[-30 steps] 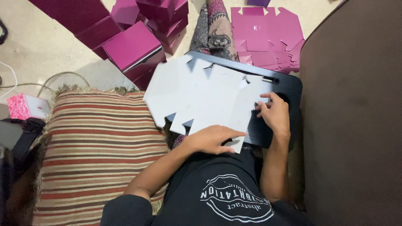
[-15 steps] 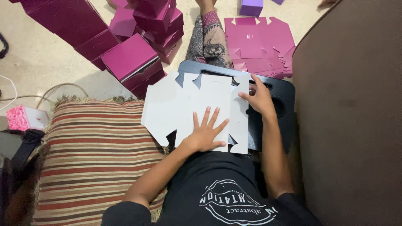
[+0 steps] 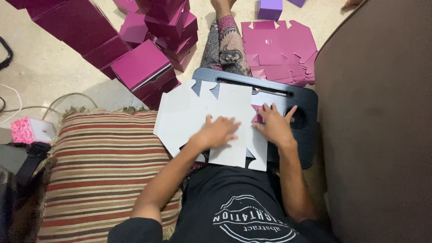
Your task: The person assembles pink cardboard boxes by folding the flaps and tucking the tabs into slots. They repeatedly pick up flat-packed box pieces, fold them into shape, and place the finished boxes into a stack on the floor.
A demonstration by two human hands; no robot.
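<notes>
Both hands are pressing flat, fingers spread, gripping nothing: the left hand (image 3: 218,132) on a white cardboard box blank (image 3: 198,114), the right hand (image 3: 275,126) at its right edge, over a black lap tray (image 3: 303,101).

the left hand (image 3: 218,132) now lies flat and blurred on the middle of the white cardboard blank (image 3: 204,119), further up than a second ago. the right hand (image 3: 274,126) has slid down from the blank's upper right edge, where a magenta flap (image 3: 257,113) now shows.
</notes>
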